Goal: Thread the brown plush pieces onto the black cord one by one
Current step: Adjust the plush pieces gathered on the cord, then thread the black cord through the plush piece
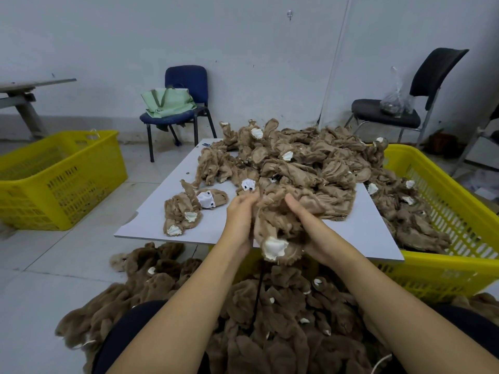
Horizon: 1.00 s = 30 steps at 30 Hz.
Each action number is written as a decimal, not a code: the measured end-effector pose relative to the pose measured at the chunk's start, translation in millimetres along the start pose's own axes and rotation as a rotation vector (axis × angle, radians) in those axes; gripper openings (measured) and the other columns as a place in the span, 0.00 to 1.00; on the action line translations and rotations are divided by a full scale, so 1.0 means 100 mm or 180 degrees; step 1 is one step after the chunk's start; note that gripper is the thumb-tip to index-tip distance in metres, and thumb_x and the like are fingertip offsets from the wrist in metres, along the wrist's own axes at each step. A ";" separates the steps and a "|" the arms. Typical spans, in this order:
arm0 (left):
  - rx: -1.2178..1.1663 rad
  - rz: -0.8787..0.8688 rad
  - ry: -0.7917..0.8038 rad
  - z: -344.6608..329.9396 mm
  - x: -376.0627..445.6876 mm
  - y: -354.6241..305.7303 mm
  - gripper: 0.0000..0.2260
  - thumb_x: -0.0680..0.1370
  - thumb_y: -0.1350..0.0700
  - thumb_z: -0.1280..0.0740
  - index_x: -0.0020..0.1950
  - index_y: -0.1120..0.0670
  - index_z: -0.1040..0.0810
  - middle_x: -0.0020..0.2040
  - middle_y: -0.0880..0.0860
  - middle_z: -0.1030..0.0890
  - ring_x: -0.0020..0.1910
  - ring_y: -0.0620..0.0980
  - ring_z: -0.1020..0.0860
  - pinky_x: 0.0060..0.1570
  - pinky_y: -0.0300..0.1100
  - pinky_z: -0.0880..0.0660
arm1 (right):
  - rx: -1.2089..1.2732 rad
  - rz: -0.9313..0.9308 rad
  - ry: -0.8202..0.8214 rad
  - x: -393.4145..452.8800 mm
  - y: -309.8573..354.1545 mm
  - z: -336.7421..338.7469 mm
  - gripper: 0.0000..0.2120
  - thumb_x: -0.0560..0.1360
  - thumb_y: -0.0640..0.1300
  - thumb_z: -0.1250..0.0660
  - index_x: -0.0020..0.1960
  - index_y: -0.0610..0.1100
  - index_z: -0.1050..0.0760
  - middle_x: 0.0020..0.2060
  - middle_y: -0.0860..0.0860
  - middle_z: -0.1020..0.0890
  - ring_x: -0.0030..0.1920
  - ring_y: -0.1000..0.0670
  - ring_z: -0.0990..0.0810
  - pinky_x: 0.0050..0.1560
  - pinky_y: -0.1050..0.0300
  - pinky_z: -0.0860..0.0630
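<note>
I have one brown plush piece (275, 225) bunched between both hands just above the near edge of the white board (364, 228), its white-lined foot hanging down toward me. My left hand (239, 217) has its fingers curled into the upper fabric, and my right hand (305, 220) cups the other side with the thumb pressed into the pile and the fingers wrapped behind, so both are closed around the piece, not spread. I judge I hold it this way to gather the loose fabric and find the spot the cord must pass through. The black cord (258, 295) runs down from under the piece into the heap of threaded plush (270, 333) lying over my lap; whether its tip is already inside the piece I cannot tell, since the fabric hides it. The unthreaded pile (297, 163) sits on the far part of the board, spilling into the yellow basket (442, 276) at my right, within easy reach for the next pick.
</note>
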<state>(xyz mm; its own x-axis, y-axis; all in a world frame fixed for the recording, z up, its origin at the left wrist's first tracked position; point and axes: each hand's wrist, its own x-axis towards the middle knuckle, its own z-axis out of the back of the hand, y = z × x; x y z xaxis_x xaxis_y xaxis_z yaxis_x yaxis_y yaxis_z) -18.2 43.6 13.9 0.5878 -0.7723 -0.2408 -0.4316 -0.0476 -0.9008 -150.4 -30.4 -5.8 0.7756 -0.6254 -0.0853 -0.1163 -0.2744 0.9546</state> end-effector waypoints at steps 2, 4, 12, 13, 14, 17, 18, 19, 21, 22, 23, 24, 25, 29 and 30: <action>-0.0402 0.0471 0.0303 0.03 0.00 -0.01 0.17 0.81 0.54 0.41 0.45 0.62 0.15 0.50 0.62 0.14 0.47 0.57 0.15 0.47 0.50 0.17 | -0.0029 -0.0188 0.0112 -0.02 -0.01 -0.03 0.25 0.70 0.62 0.24 0.62 0.49 0.17 0.62 0.47 0.16 0.63 0.48 0.18 0.57 0.55 0.19; -0.0049 0.0401 0.0351 0.00 0.01 0.01 0.18 0.81 0.55 0.42 0.45 0.61 0.14 0.48 0.61 0.14 0.47 0.57 0.15 0.48 0.49 0.18 | -0.0187 -0.0281 0.0164 -0.02 -0.04 -0.04 0.28 0.68 0.61 0.21 0.63 0.50 0.18 0.60 0.49 0.16 0.62 0.49 0.17 0.59 0.52 0.19; 0.1018 -0.0222 0.0241 -0.09 0.00 0.12 0.14 0.85 0.59 0.45 0.49 0.58 0.21 0.46 0.55 0.18 0.43 0.49 0.21 0.40 0.34 0.23 | -0.0241 0.0013 -0.0088 0.02 -0.16 -0.13 0.24 0.71 0.56 0.25 0.64 0.49 0.19 0.58 0.49 0.15 0.61 0.49 0.17 0.68 0.45 0.25; 0.1089 -0.0291 0.0169 -0.13 0.00 0.12 0.15 0.86 0.60 0.45 0.44 0.57 0.23 0.42 0.53 0.21 0.41 0.47 0.23 0.37 0.30 0.26 | -0.0263 0.0067 -0.0164 0.02 -0.17 -0.15 0.24 0.70 0.56 0.26 0.64 0.49 0.19 0.58 0.49 0.14 0.60 0.50 0.16 0.68 0.45 0.25; 0.1151 -0.0371 0.0031 -0.16 0.00 0.12 0.16 0.86 0.61 0.46 0.40 0.58 0.25 0.38 0.53 0.24 0.41 0.48 0.24 0.34 0.26 0.29 | -0.0287 0.0111 -0.0237 0.02 -0.17 -0.15 0.24 0.69 0.57 0.26 0.63 0.50 0.18 0.57 0.50 0.14 0.60 0.50 0.16 0.68 0.45 0.25; 0.0935 -0.0571 0.0280 -0.16 -0.01 0.13 0.15 0.84 0.60 0.43 0.46 0.60 0.18 0.42 0.55 0.15 0.44 0.51 0.17 0.36 0.31 0.24 | -0.0327 0.0184 -0.0413 0.03 -0.16 -0.15 0.22 0.65 0.62 0.25 0.57 0.55 0.16 0.54 0.52 0.13 0.56 0.52 0.15 0.65 0.44 0.22; 0.0794 -0.0606 0.0398 -0.15 -0.03 0.12 0.14 0.83 0.58 0.42 0.52 0.58 0.16 0.46 0.55 0.13 0.46 0.50 0.15 0.39 0.34 0.21 | -0.0357 0.0219 -0.0447 0.03 -0.14 -0.14 0.21 0.65 0.62 0.25 0.55 0.56 0.16 0.53 0.52 0.13 0.55 0.52 0.15 0.63 0.44 0.21; 0.0689 -0.0622 0.0454 -0.11 -0.04 0.11 0.15 0.84 0.56 0.42 0.56 0.57 0.16 0.49 0.54 0.13 0.49 0.49 0.15 0.41 0.36 0.21 | -0.0404 0.0268 -0.0466 0.04 -0.11 -0.14 0.20 0.65 0.63 0.25 0.54 0.57 0.15 0.53 0.52 0.13 0.55 0.52 0.14 0.61 0.43 0.20; 0.0570 -0.0615 0.0502 -0.10 -0.05 0.10 0.15 0.84 0.53 0.42 0.60 0.57 0.17 0.51 0.53 0.13 0.51 0.49 0.15 0.42 0.37 0.20 | -0.0465 0.0354 -0.0489 0.01 -0.07 -0.13 0.19 0.65 0.63 0.26 0.54 0.57 0.16 0.53 0.53 0.13 0.54 0.52 0.14 0.58 0.44 0.19; 0.0586 -0.0572 0.0557 -0.10 -0.07 0.10 0.16 0.84 0.52 0.42 0.60 0.56 0.18 0.52 0.53 0.14 0.52 0.50 0.15 0.44 0.38 0.19 | -0.0467 0.0391 -0.0518 -0.01 -0.06 -0.12 0.20 0.65 0.63 0.26 0.54 0.57 0.16 0.52 0.54 0.13 0.54 0.52 0.14 0.56 0.47 0.18; 0.0606 -0.0500 0.0617 -0.11 -0.08 0.10 0.16 0.84 0.50 0.42 0.61 0.55 0.18 0.54 0.53 0.14 0.54 0.50 0.16 0.47 0.41 0.18 | -0.0490 0.0439 -0.0558 -0.04 -0.04 -0.12 0.20 0.65 0.63 0.26 0.55 0.57 0.16 0.52 0.55 0.13 0.54 0.53 0.14 0.52 0.50 0.18; 0.0529 -0.0409 0.0678 -0.12 -0.12 0.11 0.17 0.84 0.47 0.42 0.62 0.54 0.18 0.55 0.53 0.14 0.55 0.51 0.16 0.50 0.43 0.18 | -0.0547 0.0508 -0.0597 -0.08 -0.03 -0.12 0.20 0.65 0.64 0.27 0.55 0.58 0.17 0.52 0.56 0.13 0.53 0.55 0.14 0.48 0.55 0.18; 0.0411 -0.0334 0.0746 -0.10 -0.13 0.13 0.18 0.84 0.45 0.42 0.62 0.52 0.18 0.57 0.53 0.14 0.57 0.51 0.16 0.52 0.45 0.18 | -0.0604 0.0579 -0.0634 -0.12 -0.01 -0.12 0.19 0.65 0.65 0.28 0.54 0.60 0.17 0.51 0.57 0.13 0.52 0.56 0.14 0.43 0.59 0.18; 0.0243 -0.0278 0.0868 -0.15 -0.14 0.18 0.20 0.84 0.42 0.43 0.64 0.53 0.20 0.58 0.54 0.15 0.57 0.51 0.17 0.55 0.47 0.20 | -0.0683 0.0647 -0.0600 -0.15 0.03 -0.09 0.18 0.72 0.63 0.30 0.60 0.59 0.19 0.54 0.57 0.14 0.55 0.57 0.16 0.46 0.61 0.19; 0.0331 -0.0249 0.0772 -0.20 -0.12 0.20 0.20 0.85 0.44 0.44 0.62 0.56 0.20 0.55 0.56 0.15 0.55 0.52 0.17 0.55 0.44 0.21 | -0.0695 0.0607 -0.0557 -0.13 0.00 -0.08 0.19 0.75 0.61 0.31 0.64 0.57 0.20 0.57 0.58 0.15 0.58 0.58 0.17 0.54 0.59 0.20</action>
<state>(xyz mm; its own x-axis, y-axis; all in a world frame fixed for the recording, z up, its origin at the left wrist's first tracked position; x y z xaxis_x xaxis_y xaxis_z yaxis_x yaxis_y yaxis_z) -47.9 39.3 6.5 0.4302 -0.8986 -0.0866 -0.3113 -0.0576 -0.9486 -155.7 -16.7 -2.3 0.6322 -0.7715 0.0712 -0.0989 0.0107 0.9950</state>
